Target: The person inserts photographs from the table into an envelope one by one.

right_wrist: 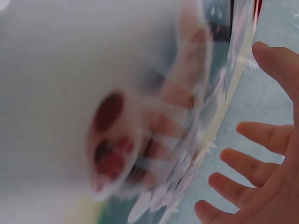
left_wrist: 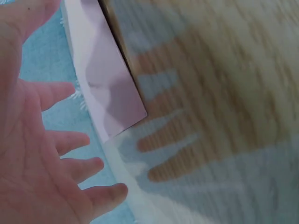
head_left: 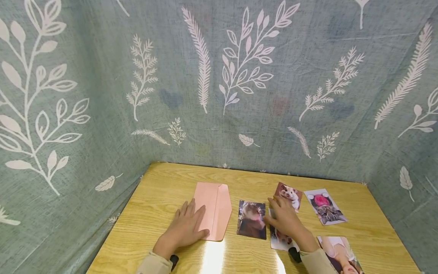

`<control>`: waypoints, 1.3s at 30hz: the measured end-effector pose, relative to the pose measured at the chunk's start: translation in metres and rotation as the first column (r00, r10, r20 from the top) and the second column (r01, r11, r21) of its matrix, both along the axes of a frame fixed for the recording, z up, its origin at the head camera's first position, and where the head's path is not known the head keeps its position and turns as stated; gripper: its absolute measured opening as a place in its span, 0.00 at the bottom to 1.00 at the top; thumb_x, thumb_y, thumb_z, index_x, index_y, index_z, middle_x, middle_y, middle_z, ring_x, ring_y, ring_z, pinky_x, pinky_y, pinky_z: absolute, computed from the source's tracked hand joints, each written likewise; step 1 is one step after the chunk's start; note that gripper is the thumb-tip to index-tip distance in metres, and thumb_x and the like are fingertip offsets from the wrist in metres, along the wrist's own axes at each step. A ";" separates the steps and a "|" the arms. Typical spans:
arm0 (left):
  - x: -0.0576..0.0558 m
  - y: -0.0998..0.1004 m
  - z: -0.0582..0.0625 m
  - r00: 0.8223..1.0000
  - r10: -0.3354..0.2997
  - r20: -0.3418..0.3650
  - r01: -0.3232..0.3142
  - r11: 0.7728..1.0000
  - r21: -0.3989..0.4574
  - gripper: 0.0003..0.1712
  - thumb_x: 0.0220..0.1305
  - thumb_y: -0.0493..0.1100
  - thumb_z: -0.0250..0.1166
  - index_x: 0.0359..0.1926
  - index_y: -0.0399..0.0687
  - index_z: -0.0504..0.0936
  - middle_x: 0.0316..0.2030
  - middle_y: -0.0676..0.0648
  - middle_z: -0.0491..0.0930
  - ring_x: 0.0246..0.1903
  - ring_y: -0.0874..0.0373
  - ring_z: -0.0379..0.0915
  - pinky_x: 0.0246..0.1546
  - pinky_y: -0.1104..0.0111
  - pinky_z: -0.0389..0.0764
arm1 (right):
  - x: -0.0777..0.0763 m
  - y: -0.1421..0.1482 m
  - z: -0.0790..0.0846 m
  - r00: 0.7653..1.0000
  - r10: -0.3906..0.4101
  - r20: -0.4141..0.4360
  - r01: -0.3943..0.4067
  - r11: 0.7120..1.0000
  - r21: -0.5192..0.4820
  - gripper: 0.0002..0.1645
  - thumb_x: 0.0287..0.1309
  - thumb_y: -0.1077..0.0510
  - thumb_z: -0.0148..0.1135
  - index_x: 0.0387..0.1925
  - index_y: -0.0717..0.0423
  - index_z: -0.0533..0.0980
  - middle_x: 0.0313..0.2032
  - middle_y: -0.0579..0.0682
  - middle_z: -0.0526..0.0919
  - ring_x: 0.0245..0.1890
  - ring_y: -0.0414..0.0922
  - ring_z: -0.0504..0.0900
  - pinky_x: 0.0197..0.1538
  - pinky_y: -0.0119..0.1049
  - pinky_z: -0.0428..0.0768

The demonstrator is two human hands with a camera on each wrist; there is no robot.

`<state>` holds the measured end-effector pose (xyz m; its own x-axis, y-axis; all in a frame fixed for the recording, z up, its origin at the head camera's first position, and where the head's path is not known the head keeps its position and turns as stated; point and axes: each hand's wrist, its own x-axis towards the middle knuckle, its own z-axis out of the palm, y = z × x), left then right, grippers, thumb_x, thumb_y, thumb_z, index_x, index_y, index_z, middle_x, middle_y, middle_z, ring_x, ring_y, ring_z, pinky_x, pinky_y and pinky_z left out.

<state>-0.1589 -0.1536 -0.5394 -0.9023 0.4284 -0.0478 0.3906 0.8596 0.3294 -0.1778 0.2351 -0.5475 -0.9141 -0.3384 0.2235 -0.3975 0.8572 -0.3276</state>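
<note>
A pink envelope [head_left: 222, 213] lies on the wooden table with its flap side to the right. My left hand [head_left: 184, 226] is over the envelope's left part, fingers spread; in the left wrist view the palm and fingers hang above the surface near the envelope [left_wrist: 114, 93]. My right hand [head_left: 285, 219], fingers straight and spread, is over a glossy photo [head_left: 278, 241] and covers much of it. Its fingertips reach the lower left of a hamster photo [head_left: 290, 193]. Just left of that hand lies a dark animal photo [head_left: 251, 224]. Neither hand grips anything.
Right of the hamster photo lies a cat photo [head_left: 326, 207] with a pink shape on it. Another photo [head_left: 337, 249], showing a person, is at the front right, partly behind my right sleeve [head_left: 318, 260]. A leaf-patterned green cloth [head_left: 205, 133] surrounds the table [head_left: 164, 182].
</note>
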 end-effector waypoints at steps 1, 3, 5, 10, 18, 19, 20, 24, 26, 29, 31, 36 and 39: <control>0.000 0.000 0.000 1.000 -0.006 0.011 0.006 1.000 0.005 0.49 0.64 0.70 0.60 0.77 0.50 0.61 0.75 0.28 0.46 0.72 0.26 0.41 0.64 0.31 0.53 | -0.001 -0.001 -0.001 1.000 0.002 0.009 -0.002 1.000 0.007 0.40 0.57 0.49 0.73 0.64 0.68 0.71 0.61 0.72 0.70 0.63 0.70 0.66 0.61 0.69 0.64; 0.000 0.000 0.000 0.999 -0.013 0.032 0.013 1.000 0.010 0.50 0.64 0.71 0.60 0.77 0.49 0.61 0.75 0.29 0.46 0.72 0.27 0.41 0.63 0.31 0.53 | -0.003 -0.003 -0.002 1.000 0.005 0.024 -0.005 1.000 0.020 0.40 0.58 0.49 0.73 0.64 0.67 0.72 0.62 0.72 0.69 0.64 0.70 0.65 0.60 0.70 0.64; 0.001 0.000 0.000 0.998 -0.020 0.052 0.019 1.000 0.015 0.50 0.64 0.70 0.61 0.77 0.49 0.60 0.75 0.29 0.46 0.72 0.28 0.41 0.63 0.30 0.52 | -0.003 -0.004 -0.002 0.999 0.005 0.039 -0.006 1.000 0.024 0.39 0.58 0.49 0.72 0.64 0.66 0.72 0.63 0.72 0.69 0.65 0.70 0.65 0.59 0.71 0.64; 0.001 0.000 -0.003 0.998 -0.031 0.050 0.032 0.999 -0.011 0.51 0.64 0.71 0.60 0.77 0.49 0.59 0.76 0.31 0.46 0.73 0.30 0.41 0.62 0.29 0.51 | -0.005 -0.007 0.000 0.998 -0.006 0.065 0.003 0.999 0.034 0.38 0.59 0.48 0.72 0.64 0.65 0.72 0.63 0.71 0.68 0.64 0.69 0.66 0.58 0.72 0.65; 0.002 0.000 -0.004 0.997 -0.047 0.054 0.048 0.999 -0.019 0.51 0.64 0.71 0.60 0.77 0.48 0.59 0.76 0.32 0.47 0.73 0.31 0.43 0.62 0.28 0.49 | -0.006 -0.011 0.002 0.998 -0.006 0.059 0.002 0.998 0.055 0.34 0.58 0.47 0.73 0.59 0.63 0.75 0.60 0.68 0.72 0.62 0.67 0.69 0.57 0.71 0.67; 0.002 0.000 -0.005 0.997 -0.047 0.056 0.048 0.999 -0.018 0.51 0.63 0.72 0.60 0.77 0.49 0.59 0.76 0.33 0.47 0.73 0.31 0.43 0.62 0.28 0.49 | -0.006 -0.012 0.002 0.999 -0.004 0.054 0.001 0.998 0.057 0.33 0.57 0.48 0.73 0.58 0.63 0.76 0.59 0.68 0.73 0.61 0.67 0.69 0.57 0.70 0.67; 0.002 0.000 -0.005 0.997 -0.046 0.058 0.047 0.999 -0.016 0.51 0.63 0.72 0.60 0.78 0.49 0.58 0.76 0.33 0.47 0.73 0.31 0.42 0.62 0.28 0.49 | -0.006 -0.012 0.002 0.999 -0.004 0.050 0.001 0.998 0.058 0.33 0.57 0.48 0.73 0.57 0.63 0.76 0.59 0.67 0.73 0.61 0.66 0.69 0.57 0.70 0.67; 0.003 0.000 -0.006 0.997 -0.042 0.062 0.043 0.999 -0.011 0.52 0.63 0.72 0.60 0.78 0.49 0.58 0.76 0.33 0.47 0.73 0.31 0.42 0.63 0.29 0.48 | -0.006 -0.013 0.000 1.000 -0.002 0.030 0.000 0.998 0.070 0.32 0.56 0.48 0.74 0.55 0.63 0.77 0.57 0.66 0.74 0.59 0.65 0.71 0.57 0.68 0.68; 0.003 -0.001 -0.007 0.997 -0.041 0.065 0.041 0.999 -0.013 0.52 0.63 0.72 0.60 0.78 0.49 0.58 0.76 0.33 0.47 0.73 0.31 0.42 0.63 0.29 0.47 | -0.007 -0.013 -0.001 1.000 -0.006 0.025 0.004 0.997 0.071 0.32 0.55 0.48 0.75 0.55 0.62 0.77 0.57 0.66 0.75 0.59 0.65 0.71 0.58 0.68 0.68; 0.003 -0.001 -0.008 0.997 -0.037 0.073 0.039 0.999 -0.015 0.52 0.63 0.72 0.59 0.78 0.50 0.58 0.76 0.33 0.46 0.74 0.32 0.41 0.63 0.29 0.47 | -0.008 -0.014 -0.004 1.000 -0.008 0.003 0.008 0.999 0.050 0.32 0.52 0.48 0.77 0.53 0.61 0.77 0.55 0.64 0.76 0.57 0.64 0.73 0.56 0.66 0.70; 0.004 -0.001 -0.008 0.996 -0.037 0.076 0.038 0.999 -0.013 0.52 0.63 0.72 0.59 0.78 0.50 0.58 0.76 0.33 0.46 0.74 0.32 0.41 0.63 0.29 0.46 | -0.010 -0.014 -0.006 0.999 -0.005 -0.033 0.005 1.000 0.014 0.30 0.49 0.51 0.79 0.50 0.61 0.78 0.52 0.63 0.77 0.54 0.62 0.75 0.55 0.63 0.73; 0.004 -0.001 -0.009 0.996 -0.039 0.081 0.040 0.999 -0.001 0.52 0.63 0.71 0.60 0.78 0.49 0.58 0.76 0.33 0.46 0.74 0.31 0.41 0.63 0.28 0.46 | -0.013 -0.014 -0.009 0.997 -0.033 -0.073 0.022 0.990 -0.142 0.20 0.47 0.63 0.79 0.40 0.58 0.78 0.43 0.57 0.79 0.47 0.56 0.78 0.50 0.55 0.77; 0.004 -0.001 -0.009 0.996 -0.037 0.079 0.037 0.999 0.001 0.52 0.63 0.71 0.61 0.78 0.49 0.58 0.76 0.33 0.46 0.74 0.31 0.40 0.63 0.28 0.45 | -0.014 -0.014 -0.009 0.998 -0.069 -0.002 0.066 0.961 -0.267 0.15 0.51 0.66 0.75 0.39 0.56 0.78 0.41 0.53 0.80 0.45 0.52 0.79 0.46 0.51 0.78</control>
